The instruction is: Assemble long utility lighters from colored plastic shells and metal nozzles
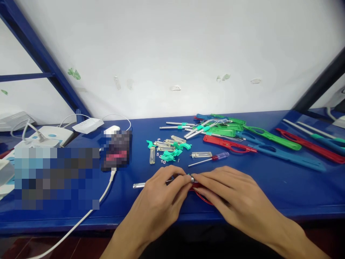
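My left hand (164, 194) is closed around a long silver lighter tube (139, 186), whose slotted tip sticks out to the left. Fingertips of my right hand (234, 192) meet the left ones at the tube's other end, pressing on a red lighter shell (204, 197). A curved red loop of that shell shows beneath the right fingers; most of the shell is hidden by both hands. Just beyond lie a screwdriver (219, 156) with a red and purple handle, a clear lighter fuel tank (201, 154) and several teal triggers (169, 155).
Several green shell halves (275, 137), blue shell halves (288, 156) and a red shell half (229, 143) lie at the back right. Silver tubes (192, 131) with teal parts are piled behind. At left are a phone-like blurred object (116, 151), a white cable (104, 196) and power strips (50, 133).
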`<state>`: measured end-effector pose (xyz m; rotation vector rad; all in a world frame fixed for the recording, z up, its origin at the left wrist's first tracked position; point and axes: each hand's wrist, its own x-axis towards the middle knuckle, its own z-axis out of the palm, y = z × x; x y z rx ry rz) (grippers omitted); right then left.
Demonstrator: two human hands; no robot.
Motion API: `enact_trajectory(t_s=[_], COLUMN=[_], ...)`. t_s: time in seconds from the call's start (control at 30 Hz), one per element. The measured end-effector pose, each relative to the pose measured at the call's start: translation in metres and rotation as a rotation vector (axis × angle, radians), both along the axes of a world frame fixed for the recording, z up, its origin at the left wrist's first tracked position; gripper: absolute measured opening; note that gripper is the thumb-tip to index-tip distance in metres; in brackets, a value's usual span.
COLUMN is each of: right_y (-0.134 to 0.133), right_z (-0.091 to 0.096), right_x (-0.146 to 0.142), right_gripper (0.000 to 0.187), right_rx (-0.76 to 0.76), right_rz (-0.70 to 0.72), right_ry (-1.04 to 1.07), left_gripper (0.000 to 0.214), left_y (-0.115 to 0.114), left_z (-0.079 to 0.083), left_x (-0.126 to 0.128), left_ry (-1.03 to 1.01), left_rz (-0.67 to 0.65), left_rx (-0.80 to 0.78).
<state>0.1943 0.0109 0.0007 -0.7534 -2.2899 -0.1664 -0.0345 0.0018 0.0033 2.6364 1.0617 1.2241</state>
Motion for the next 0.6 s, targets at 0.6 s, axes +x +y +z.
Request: enact_trajectory(t_s=[0.6], right_y=[-0.018], right_z=[0.003], right_x=[0.042], right_gripper=[0.027], right_rx=[-0.186], right_rz=[-0.158], right_ry=[-0.045], left_gripper=[0.023], left_y=[-0.004], left_z=[0.007], left_x=[0.0], left_ry=[-0.014], left_rz=[0.007], left_rx=[-0.237])
